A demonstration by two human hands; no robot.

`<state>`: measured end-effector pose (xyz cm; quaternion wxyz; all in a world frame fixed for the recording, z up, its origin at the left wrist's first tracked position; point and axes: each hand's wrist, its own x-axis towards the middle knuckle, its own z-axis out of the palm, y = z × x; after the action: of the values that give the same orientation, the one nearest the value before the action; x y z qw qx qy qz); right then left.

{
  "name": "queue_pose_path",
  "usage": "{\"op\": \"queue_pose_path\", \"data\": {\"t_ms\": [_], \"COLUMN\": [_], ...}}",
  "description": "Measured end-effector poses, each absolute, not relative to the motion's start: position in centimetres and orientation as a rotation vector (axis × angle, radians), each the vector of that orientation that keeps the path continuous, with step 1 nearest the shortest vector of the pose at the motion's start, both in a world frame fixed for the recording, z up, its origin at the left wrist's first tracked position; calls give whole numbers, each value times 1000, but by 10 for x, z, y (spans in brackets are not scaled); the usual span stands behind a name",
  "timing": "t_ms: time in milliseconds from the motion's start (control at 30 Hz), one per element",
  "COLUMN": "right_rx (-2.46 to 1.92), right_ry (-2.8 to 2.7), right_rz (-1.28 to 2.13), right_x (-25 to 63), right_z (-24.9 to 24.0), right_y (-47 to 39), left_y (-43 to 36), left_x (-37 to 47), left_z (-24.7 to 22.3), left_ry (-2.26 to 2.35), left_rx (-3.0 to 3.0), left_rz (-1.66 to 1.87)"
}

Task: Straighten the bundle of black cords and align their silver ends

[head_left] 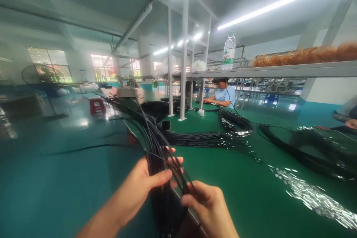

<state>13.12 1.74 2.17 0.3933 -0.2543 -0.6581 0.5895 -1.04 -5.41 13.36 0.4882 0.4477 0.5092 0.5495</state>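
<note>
My left hand (147, 182) is closed around a thick bundle of black cables (152, 139) that fans upward and to the left past the table edge. Just to its right and lower, my right hand (208, 202) pinches a few strands of the same bundle between thumb and fingers. The lower end of the bundle hangs down between my wrists. Both hands are at the near edge of the green worktable (237, 178).
More black cable bundles (206, 138) with shiny metal ends lie across the table, and a pile of small metal terminals (309, 193) lies at right. A seated person (223, 95) works at the far end. A water bottle (229, 51) stands on the overhead shelf. A red stool (97, 105) stands on the floor.
</note>
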Motion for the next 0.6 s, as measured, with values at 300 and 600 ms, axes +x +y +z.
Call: {"op": "queue_pose_path", "data": {"t_ms": [300, 600], "right_rx": [-476, -453], "right_ry": [-1528, -1541], "right_rz": [1842, 1963], "right_x": [126, 129], "right_z": [16, 11], "right_y": [11, 5], "left_y": [-43, -42], "left_x": [-12, -2], "left_z": [129, 120], "left_ry": [1331, 1167], "left_rx": [1117, 944], "left_rz": [1303, 1160]}}
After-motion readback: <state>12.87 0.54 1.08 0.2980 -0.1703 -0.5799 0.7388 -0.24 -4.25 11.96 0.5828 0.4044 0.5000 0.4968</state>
